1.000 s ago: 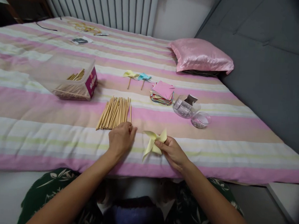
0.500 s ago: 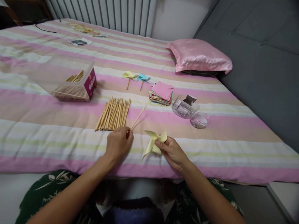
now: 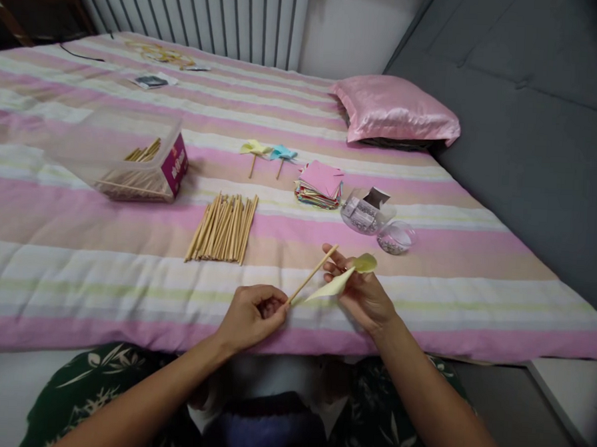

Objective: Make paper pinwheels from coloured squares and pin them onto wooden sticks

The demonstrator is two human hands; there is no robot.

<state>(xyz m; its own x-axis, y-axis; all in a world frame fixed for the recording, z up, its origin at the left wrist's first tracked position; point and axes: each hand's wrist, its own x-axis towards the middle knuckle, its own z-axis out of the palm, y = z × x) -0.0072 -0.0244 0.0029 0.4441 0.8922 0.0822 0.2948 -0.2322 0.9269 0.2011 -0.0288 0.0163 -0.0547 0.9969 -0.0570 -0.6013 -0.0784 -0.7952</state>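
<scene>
My left hand [image 3: 254,314] pinches the near end of a thin wooden stick [image 3: 312,273] that slants up to the right. My right hand [image 3: 365,294] holds a pale yellow paper pinwheel [image 3: 343,279], seen almost edge-on, and the stick's far tip touches it by my fingers. Both hands hover over the near edge of the striped bed [image 3: 101,266]. A loose pile of the same sticks [image 3: 223,226] lies just beyond my left hand.
A clear plastic box [image 3: 132,155] with more sticks sits at the left. Two finished pinwheels, yellow [image 3: 252,149] and blue [image 3: 282,154], lie further back beside a stack of coloured paper squares [image 3: 320,183]. Two small clear containers [image 3: 379,221] and a pink pillow [image 3: 392,111] are at the right.
My left hand picked one stick from the pile and pulled it toward me. My right hand turned the yellow pinwheel edge-on and shifted right to meet the stick's tip.
</scene>
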